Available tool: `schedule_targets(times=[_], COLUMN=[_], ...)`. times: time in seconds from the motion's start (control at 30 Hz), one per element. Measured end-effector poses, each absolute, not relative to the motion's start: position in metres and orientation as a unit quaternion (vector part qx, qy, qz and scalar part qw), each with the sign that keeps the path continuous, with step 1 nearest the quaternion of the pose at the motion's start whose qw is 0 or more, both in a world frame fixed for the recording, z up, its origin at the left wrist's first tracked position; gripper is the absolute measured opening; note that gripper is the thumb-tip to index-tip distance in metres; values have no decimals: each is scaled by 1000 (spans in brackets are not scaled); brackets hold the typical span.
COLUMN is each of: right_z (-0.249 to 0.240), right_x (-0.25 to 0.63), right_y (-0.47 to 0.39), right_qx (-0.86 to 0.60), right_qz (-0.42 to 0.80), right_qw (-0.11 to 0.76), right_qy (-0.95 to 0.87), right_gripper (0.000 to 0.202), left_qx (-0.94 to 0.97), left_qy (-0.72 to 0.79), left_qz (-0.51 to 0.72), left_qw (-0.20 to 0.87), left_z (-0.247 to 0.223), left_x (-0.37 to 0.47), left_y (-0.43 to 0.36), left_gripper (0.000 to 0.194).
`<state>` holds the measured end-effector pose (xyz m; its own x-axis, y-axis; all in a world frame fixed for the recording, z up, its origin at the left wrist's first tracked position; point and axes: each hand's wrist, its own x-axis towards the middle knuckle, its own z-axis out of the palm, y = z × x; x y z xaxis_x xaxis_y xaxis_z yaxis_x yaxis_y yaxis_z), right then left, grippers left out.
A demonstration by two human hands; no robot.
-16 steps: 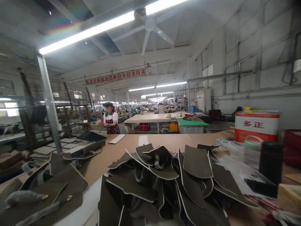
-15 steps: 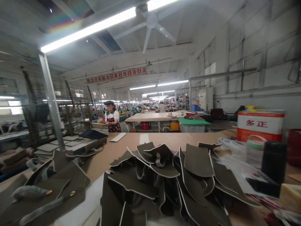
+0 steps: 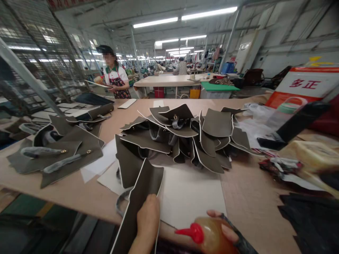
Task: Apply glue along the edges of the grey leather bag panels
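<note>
Left hand (image 3: 147, 220) pins a dark panel (image 3: 140, 197) at the tabletop (image 3: 246, 197) edge; right hand (image 3: 225, 231) grips a glue bottle (image 3: 209, 235). Best keep the nozzle steady along the white edge.

Illumination is bright and even, supplied by overhead fluorescent tubes (image 3: 182, 17). Shadows are soft. Wide-angle distortion bends the frame edges; right-side objects and the lower edge show motion blur.

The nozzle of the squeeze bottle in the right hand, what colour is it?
Red, on an amber bottle; head view.
</note>
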<state>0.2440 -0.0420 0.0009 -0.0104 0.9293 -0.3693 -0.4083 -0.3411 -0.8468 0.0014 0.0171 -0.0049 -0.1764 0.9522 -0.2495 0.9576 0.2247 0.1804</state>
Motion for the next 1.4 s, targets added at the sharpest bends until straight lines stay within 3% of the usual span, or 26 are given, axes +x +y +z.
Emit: schedule_targets(times=[0.13,0.3,0.67,1.0,1.2,1.4], right_z=[8,6,20,18,23,18], right_x=[248,242,212,211,226,227], right_y=[-11,26,48,53,40,23], right_qx=[-523,-594,-586,-620,-515,-438], right_qz=[571,338,314,377,670,731], right_qw=[542,479,460,448,458,480], right_qy=[-326,-551,-588,-523,-276,-207], right_gripper=[42,39,34,36,48,30], left_qx=[606,564,552,554,554,552], left_qy=[766,755,757,759,760,765], left_qz=[82,203,221,218,216,208], left_qw=[200,266,270,264,262,260], left_z=[0,-11,-13,-13,-14,-13], left_x=[-7,-13,-8,-8,-8,-7], left_y=[26,26,26,27,27,26], left_gripper=[29,20,24,23,21,21])
